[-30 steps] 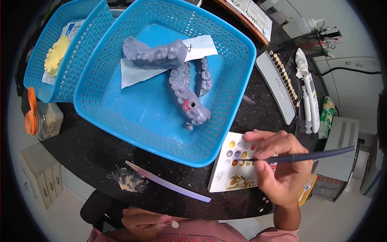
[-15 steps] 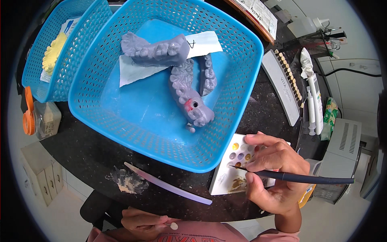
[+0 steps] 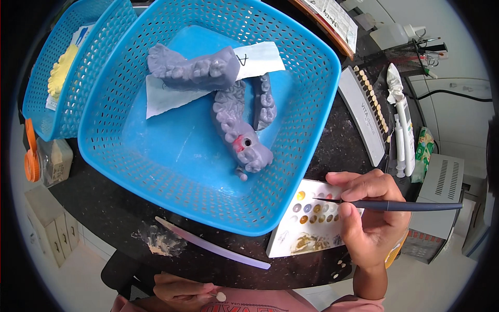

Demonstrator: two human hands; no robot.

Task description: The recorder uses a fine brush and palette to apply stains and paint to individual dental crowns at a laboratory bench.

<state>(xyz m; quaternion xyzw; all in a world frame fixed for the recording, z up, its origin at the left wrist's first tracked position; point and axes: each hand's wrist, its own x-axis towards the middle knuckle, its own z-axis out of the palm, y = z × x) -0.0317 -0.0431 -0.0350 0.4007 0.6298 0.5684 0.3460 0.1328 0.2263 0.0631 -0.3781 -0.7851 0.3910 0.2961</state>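
Note:
In my right hand (image 3: 383, 221) a thin dark-handled brush (image 3: 416, 206) is gripped between thumb and fingers. Its fine tip points left over the upper wells of a white paint palette (image 3: 283, 235). The wells hold yellow, brown, violet, red and pale colours, and brown smears mark the palette's near part. Low in the picture, close to my body, my left hand (image 3: 182, 291) is closed on a thin holder with a small whitish tooth crown (image 3: 221, 297) at its end.
A large blue basket (image 3: 182, 216) holds grey dental models (image 3: 197, 67) and paper slips. Near the front edge lies a long file (image 3: 213, 246) beside crumpled clear film (image 3: 160, 241). A tooth shade guide (image 3: 364, 122) and syringes (image 3: 400, 148) lie at right; an orange-lidded jar (image 3: 56, 161) is left.
The brush tip has moved from the lower wells up and right to the upper ones, with my right hand shifting slightly right. My left hand keeps its hold on the crown's holder.

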